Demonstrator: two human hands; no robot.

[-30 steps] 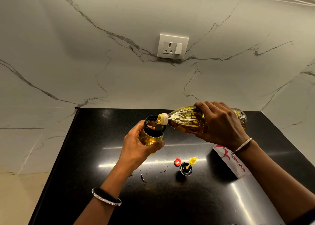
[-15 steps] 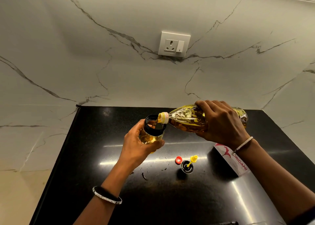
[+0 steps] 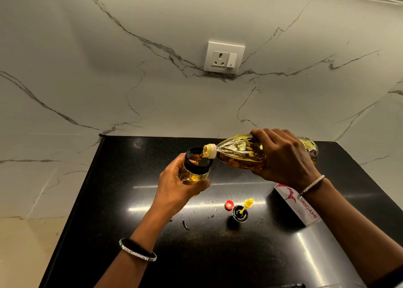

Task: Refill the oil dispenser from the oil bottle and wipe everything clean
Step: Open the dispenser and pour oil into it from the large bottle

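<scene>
Now, bottle (image 3: 237, 154) pours into dispenser (image 3: 196, 174).
Right grip (image 3: 283, 159) clasps bottle, three o'clock of dispenser; left grip (image 3: 176, 185) clasps dispenser.

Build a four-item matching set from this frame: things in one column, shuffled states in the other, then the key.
Things
1. oil bottle
2. oil dispenser
3. red cap
4. spout lid

States
a. held in the left hand, mouth open
b. black with a yellow nozzle, on the counter
c. tilted in the right hand, pouring
d. lying on the counter beside the spout lid

Pairs: 1-c, 2-a, 3-d, 4-b
</scene>
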